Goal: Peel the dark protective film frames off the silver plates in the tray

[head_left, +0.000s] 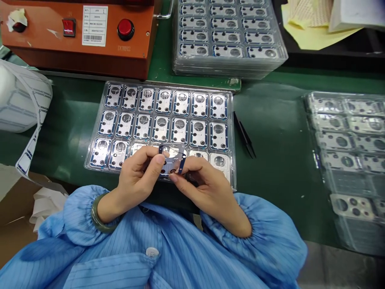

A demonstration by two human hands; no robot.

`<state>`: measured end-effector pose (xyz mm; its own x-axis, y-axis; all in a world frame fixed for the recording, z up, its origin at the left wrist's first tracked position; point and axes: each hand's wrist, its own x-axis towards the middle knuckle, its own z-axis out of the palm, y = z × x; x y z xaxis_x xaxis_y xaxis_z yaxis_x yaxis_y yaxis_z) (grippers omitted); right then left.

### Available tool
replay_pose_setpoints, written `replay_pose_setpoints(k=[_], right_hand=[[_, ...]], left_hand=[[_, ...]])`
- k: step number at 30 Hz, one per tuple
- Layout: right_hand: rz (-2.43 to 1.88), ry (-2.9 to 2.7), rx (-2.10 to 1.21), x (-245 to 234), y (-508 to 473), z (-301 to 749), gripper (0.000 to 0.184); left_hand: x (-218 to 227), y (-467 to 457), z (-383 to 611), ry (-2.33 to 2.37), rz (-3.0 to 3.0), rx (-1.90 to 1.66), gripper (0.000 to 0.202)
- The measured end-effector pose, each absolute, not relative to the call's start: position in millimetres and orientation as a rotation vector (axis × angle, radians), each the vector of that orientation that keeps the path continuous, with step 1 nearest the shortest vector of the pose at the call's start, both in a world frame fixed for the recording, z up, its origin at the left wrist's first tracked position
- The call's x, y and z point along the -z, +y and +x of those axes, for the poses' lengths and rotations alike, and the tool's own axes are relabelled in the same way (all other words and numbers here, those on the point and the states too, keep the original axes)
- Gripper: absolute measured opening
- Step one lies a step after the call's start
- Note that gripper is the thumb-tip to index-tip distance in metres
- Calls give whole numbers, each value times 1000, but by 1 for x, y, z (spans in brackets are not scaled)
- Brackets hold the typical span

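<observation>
A small silvery metal plate with holes [169, 165] is held above the front of the clear plastic tray [90, 160]. My left hand [138, 170] pinches its left side between thumb and fingers. On its right, my right hand [207, 180] has thumb and forefinger closed on a clear adhesive film [182, 163] with dark blue edging, which lies over or against the plate; how far it is stuck I cannot tell. Rows of similar blue-edged plates [163, 128] fill the tray's pockets. Black tweezers [245, 135] lie just right of the tray.
At the back left is an orange machine [54, 50] with a red button [125, 29]. A stack of filled trays [225, 66] stands behind. To the right sits another tray [327, 180], partly filled. A roll of labels [18, 96] trails a strip at left.
</observation>
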<state>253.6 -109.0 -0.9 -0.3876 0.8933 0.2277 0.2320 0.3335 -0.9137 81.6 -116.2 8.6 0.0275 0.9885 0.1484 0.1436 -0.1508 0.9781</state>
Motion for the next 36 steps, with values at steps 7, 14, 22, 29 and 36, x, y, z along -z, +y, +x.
replay_pose_setpoints(k=[7, 14, 22, 29, 36], right_hand=[[-976, -1876, -1053, -4, -108, 252, 16], [-935, -1921, -1083, -6, -108, 251, 19], [-882, -1943, -1084, -3, -107, 251, 13], [-841, -1978, -895, -4, -113, 249, 2], [-837, -2093, -316, 0, -116, 249, 31]], left_hand=[[-3, -116, 81, 1306, 1551, -1311, 13], [1, -118, 79, 1309, 1656, -1324, 13], [4, -116, 82, 1334, 1772, -1420, 11], [0, -116, 82, 1403, 1798, -1404, 10], [2, -117, 82, 1468, 1806, -1358, 10]])
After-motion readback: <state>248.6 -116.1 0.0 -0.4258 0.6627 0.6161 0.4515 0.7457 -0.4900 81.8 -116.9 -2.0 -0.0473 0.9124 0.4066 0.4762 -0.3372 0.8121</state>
